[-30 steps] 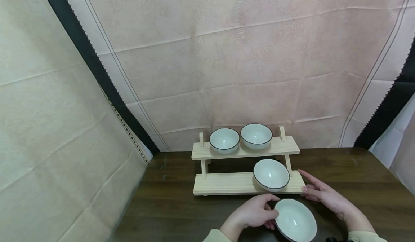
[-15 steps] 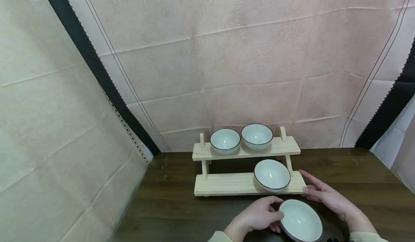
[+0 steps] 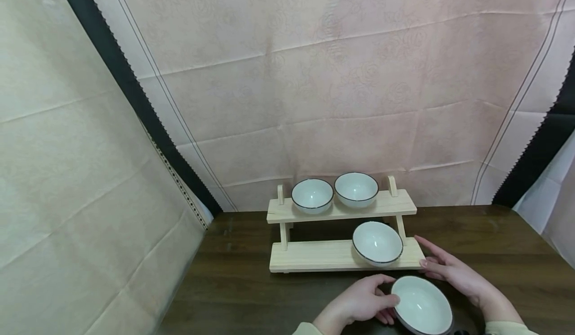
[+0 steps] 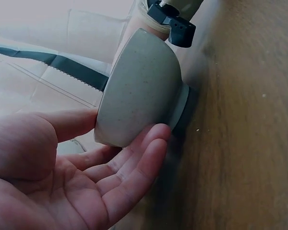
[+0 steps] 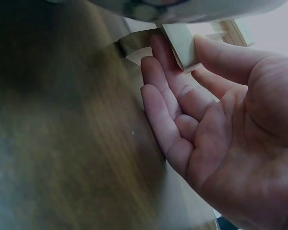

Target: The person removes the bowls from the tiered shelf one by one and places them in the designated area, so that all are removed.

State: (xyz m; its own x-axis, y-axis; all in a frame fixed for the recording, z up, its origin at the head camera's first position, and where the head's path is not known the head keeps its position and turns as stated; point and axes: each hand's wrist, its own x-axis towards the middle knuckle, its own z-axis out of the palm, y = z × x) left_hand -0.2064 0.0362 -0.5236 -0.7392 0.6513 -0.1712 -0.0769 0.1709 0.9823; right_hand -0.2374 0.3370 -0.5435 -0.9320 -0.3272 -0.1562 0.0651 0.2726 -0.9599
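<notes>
My left hand (image 3: 361,301) holds a white bowl (image 3: 422,305) with a dark rim in front of a two-tier wooden shelf (image 3: 310,256). In the left wrist view the thumb is at the rim and the fingers curl under the bowl's side (image 4: 139,91). Its foot is at or just above the table; I cannot tell which. At the shelf's front right corner, my right hand (image 3: 453,275) grips the lower board (image 5: 180,45), thumb on one face and fingers at the other. A similar bowl (image 3: 377,242) sits on the lower tier's right part.
Two more bowls, a left one (image 3: 312,195) and a right one (image 3: 356,189), stand side by side on the upper tier. The dark wooden table (image 3: 233,275) runs back to a pale fabric wall (image 3: 337,75). Another fabric panel (image 3: 90,200) rises on the left.
My left hand and its bowl have moved a little to the right, towards the right forearm. The right hand has kept its grip on the shelf, which looks practically still.
</notes>
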